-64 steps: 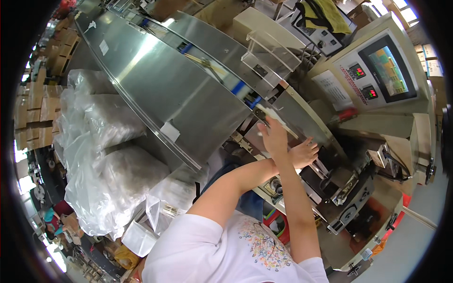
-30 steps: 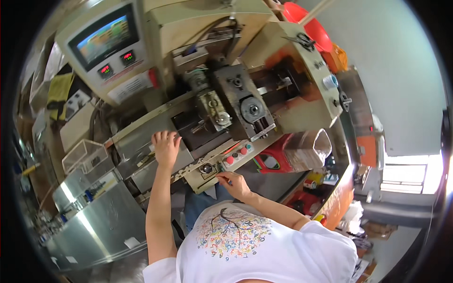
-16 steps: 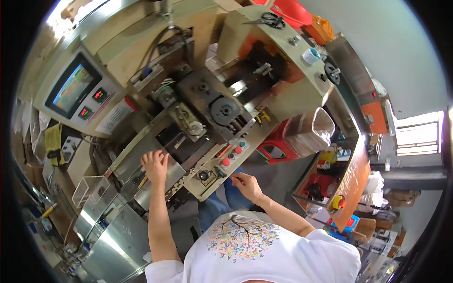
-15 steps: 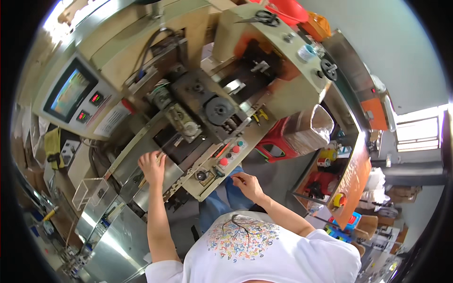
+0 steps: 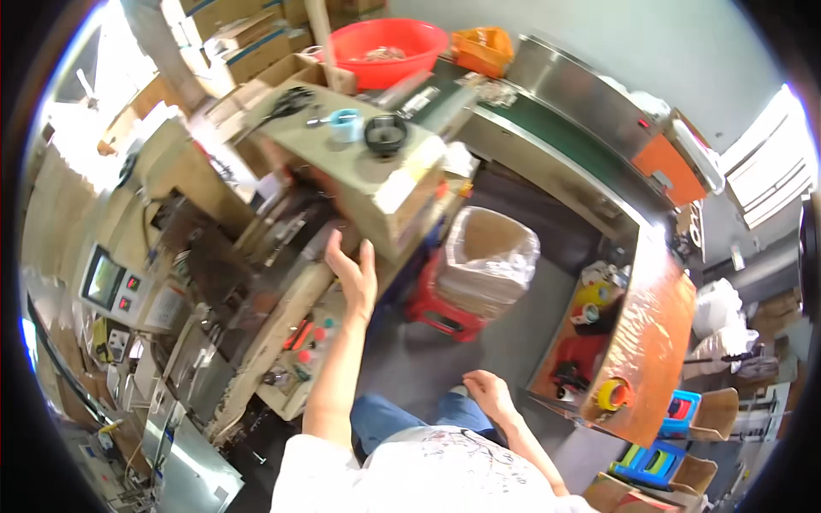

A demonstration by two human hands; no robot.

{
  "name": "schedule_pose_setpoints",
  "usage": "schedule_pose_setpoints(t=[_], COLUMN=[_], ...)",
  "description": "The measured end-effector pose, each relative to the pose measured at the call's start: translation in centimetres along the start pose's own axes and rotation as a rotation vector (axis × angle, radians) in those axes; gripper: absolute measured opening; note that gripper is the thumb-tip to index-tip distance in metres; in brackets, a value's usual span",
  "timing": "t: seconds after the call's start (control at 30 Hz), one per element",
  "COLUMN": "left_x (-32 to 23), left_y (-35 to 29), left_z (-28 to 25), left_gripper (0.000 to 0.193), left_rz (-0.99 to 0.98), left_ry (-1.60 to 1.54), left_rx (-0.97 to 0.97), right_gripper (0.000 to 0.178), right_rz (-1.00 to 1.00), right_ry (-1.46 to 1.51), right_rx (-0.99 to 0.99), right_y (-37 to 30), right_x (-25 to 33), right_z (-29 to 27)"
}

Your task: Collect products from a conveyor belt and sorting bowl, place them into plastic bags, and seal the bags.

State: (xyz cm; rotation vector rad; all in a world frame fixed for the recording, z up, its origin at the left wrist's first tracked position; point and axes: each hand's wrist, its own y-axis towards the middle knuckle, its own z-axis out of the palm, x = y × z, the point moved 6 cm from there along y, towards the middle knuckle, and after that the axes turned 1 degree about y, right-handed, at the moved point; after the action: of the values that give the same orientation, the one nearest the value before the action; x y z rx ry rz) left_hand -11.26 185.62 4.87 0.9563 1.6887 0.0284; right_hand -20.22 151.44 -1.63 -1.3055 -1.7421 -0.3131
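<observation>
My left hand reaches forward over the machine's front edge, beside the beige machine housing. Its thumb and fingers are spread, and nothing shows between them. My right hand hangs low in front of my body, above my jeans. Its fingers are curled together; whatever they hold, if anything, is too small to make out. Left of my left forearm lies a control panel with red and green buttons. A lined carton on a red stool stands ahead, between the machine and the bench.
On the housing sit scissors, a light blue cup and a black handwheel. Behind it is a red basin. A green conveyor runs along the far side. To the right stands an orange-brown bench with tape rolls.
The view has swung right. My left hand has moved from the machine's work area toward the housing, its fingers now spread. My right hand has dropped away from the button panel.
</observation>
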Motion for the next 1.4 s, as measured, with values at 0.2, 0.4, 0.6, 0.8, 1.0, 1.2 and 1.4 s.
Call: schedule_pose_setpoints(t=[0.2, 0.4, 0.6, 0.8, 1.0, 1.2, 1.4], left_x=[1.3, 2.2, 1.0, -4.5, -12.5, -8.1, -6.0], left_y=[5.2, 4.1, 3.2, 2.7, 3.9, 8.6, 21.9], left_z=[9.8, 11.6, 12.0, 13.9, 35.8, 58.5, 69.9], left_gripper=[0.063, 0.061, 0.058, 0.063, 0.057, 0.046, 0.034], left_rz=[-0.429, -0.247, -0.330, -0.873, -0.249, -0.517, -0.557], left_ry=[0.172, -0.098, -0.091, 0.734, 0.648, 0.124, 0.071], left_rx=[-0.512, -0.732, -0.931, -0.715, -0.719, -0.067, 0.183], right_gripper=[0.016, 0.014, 0.016, 0.016, 0.017, 0.018, 0.021], right_rz=[0.292, 0.346, 0.277, 0.261, 0.079, -0.031, -0.020], right_ry=[0.449, 0.633, 0.267, 0.138, 0.133, 0.108, 0.118], right_rx=[-0.572, -0.563, -0.154, -0.167, -0.018, 0.097, 0.278], right_y=[-2.8, 5.6, 16.7, 30.3, 48.9, 65.7, 79.8], right_x=[-12.7, -20.0, -21.6, -24.3, -22.5, -14.7, -8.7], right_z=[-18.3, -27.4, -37.0, -48.6, -54.3, -56.1, -50.6])
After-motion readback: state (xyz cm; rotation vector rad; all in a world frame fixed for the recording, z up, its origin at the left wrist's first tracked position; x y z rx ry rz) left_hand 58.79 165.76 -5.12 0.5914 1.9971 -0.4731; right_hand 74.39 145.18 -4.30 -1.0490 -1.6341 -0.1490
